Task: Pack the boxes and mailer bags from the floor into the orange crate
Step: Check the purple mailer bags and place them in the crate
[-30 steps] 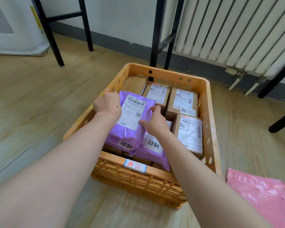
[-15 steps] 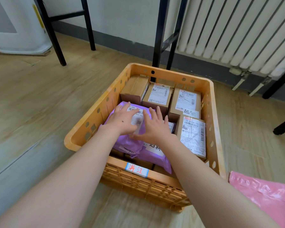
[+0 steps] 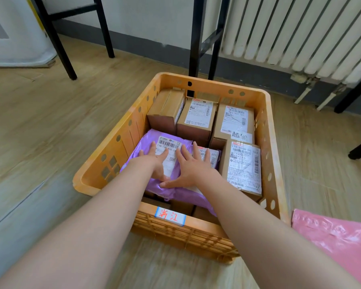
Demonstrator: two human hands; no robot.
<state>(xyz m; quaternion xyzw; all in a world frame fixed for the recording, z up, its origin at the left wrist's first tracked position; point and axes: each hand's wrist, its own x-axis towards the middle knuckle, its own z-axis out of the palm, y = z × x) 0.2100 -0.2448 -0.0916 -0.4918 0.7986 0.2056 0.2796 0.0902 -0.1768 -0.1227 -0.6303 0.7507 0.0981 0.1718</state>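
The orange crate [image 3: 104, 163] stands on the wood floor in front of me. Several labelled cardboard boxes [image 3: 196, 119] fill its far row and right side. A purple mailer bag [image 3: 146, 142] lies flat in the near left part, on top of another purple mailer [image 3: 196, 197]. My left hand [image 3: 156, 161] and my right hand [image 3: 194, 165] both press flat on the top purple mailer, fingers spread and straight. A pink mailer bag [image 3: 333, 240] lies on the floor right of the crate.
Black metal furniture legs [image 3: 202, 36] stand just behind the crate, more [image 3: 56, 42] at the far left. A white radiator [image 3: 296, 32] hangs on the wall behind. A white appliance [image 3: 15, 34] sits at the back left. Bare floor lies left of the crate.
The top purple mailer went from held up by both hands to lying flat in the crate. Both hands let go of its edges and now press down on it with spread fingers.
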